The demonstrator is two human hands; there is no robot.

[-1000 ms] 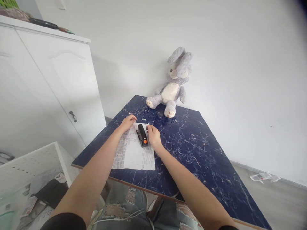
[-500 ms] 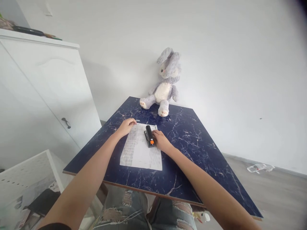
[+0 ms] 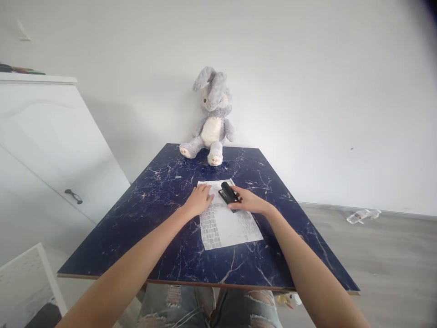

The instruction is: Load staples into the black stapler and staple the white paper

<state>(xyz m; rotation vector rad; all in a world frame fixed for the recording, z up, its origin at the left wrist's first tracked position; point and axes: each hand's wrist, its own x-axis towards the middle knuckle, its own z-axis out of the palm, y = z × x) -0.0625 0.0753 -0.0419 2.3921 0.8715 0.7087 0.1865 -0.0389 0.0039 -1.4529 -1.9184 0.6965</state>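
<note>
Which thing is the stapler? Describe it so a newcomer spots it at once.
Find the dark blue table with the grey toy rabbit near its far edge. Nearer than the rabbit lies a printed paper; over its far part is the stapler, in the right hand. Unlike the flat white paper, it is chunky, long and black.

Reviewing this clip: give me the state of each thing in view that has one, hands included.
Left hand: open, palm down on the paper's upper left part
Right hand: closed around the stapler
Stapler: held slantwise over the paper; whether it touches is unclear
Paper: spread out on the table, printed
Plush rabbit: sitting upright, one ear flopped over its face
Cabinet door: appears shut
</note>
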